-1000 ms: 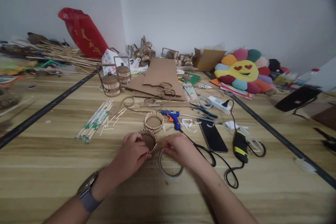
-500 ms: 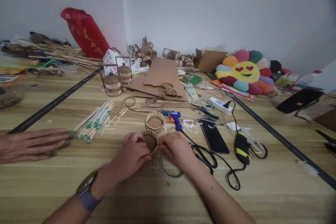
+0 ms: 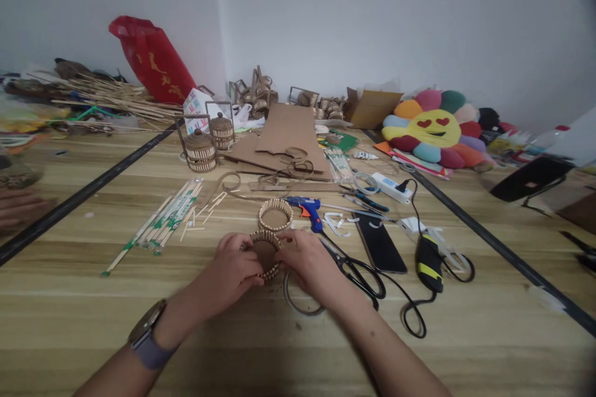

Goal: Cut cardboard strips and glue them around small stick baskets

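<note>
A small round basket (image 3: pixel 265 251) with a rim of short sticks and a brown base lies before me. My left hand (image 3: pixel 235 260) curls round its left side, fingers over the wall. On its right edge press the fingertips of my right hand (image 3: pixel 307 260). Touching it at the back is a second stick-walled ring (image 3: pixel 275 215). A blue glue gun (image 3: pixel 307 209) lies just beyond my right hand. Beneath and beside that hand are a grey tape ring (image 3: pixel 302 307) and black-handled scissors (image 3: pixel 361 276).
Packaged sticks (image 3: pixel 174 214) and loose short sticks lie to the left. A phone (image 3: pixel 380 240), a yellow-black tool (image 3: pixel 429 260) with its cord and a power strip (image 3: pixel 392 187) are on the right. Cardboard (image 3: pixel 288 130) and finished lidded baskets (image 3: pixel 200 152) stand behind. Another person's hand (image 3: pixel 21 208) is far left.
My right hand has shifted up and left along the basket's rim. The other person's hand has drawn back to the left edge, leaving one stick slanting out beside the packages.
</note>
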`<state>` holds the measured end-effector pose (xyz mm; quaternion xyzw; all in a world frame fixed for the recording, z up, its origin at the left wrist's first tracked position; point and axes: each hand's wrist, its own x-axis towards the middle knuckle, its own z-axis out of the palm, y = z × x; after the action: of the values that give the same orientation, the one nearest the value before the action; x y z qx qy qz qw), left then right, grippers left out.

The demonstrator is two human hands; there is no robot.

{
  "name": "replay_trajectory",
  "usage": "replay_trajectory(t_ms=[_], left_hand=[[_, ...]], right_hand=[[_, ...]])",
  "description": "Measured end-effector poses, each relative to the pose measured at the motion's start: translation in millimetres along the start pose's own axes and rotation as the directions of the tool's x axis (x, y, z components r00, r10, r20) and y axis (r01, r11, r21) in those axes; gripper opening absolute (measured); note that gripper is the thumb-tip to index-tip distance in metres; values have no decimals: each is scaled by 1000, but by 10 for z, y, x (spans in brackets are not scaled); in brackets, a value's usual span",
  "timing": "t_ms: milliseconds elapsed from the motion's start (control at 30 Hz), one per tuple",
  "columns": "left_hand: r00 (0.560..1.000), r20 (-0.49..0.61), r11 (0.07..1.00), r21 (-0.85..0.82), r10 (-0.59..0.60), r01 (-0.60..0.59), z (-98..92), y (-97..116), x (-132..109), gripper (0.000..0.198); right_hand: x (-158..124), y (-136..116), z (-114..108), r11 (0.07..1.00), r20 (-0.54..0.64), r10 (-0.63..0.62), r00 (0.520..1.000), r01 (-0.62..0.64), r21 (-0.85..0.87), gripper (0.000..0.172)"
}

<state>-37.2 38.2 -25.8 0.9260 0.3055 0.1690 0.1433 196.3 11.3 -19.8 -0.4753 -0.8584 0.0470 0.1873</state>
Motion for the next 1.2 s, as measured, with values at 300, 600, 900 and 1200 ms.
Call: replay_trajectory(t_ms=[300,600,900,1200], left_hand=[[997,-71,998,59,3,1,51,132,40,6],[999,-37,999,13,-39,39,31,141,40,12],[994,-95,998,23,-51,53,86,202,57,7],[991,-100,996,14,-84,86,102,200,53,9]], right_hand=[[-7,-112,-17,986,-33,-143,989,139,-87,10],[12,-85,-79,992,2,-109,994,109,65,11],[-3,-96,-28,986,-19,-157,987,157,57,7],[-7,-62,10,984,-73,-145,987,152,96,5]])
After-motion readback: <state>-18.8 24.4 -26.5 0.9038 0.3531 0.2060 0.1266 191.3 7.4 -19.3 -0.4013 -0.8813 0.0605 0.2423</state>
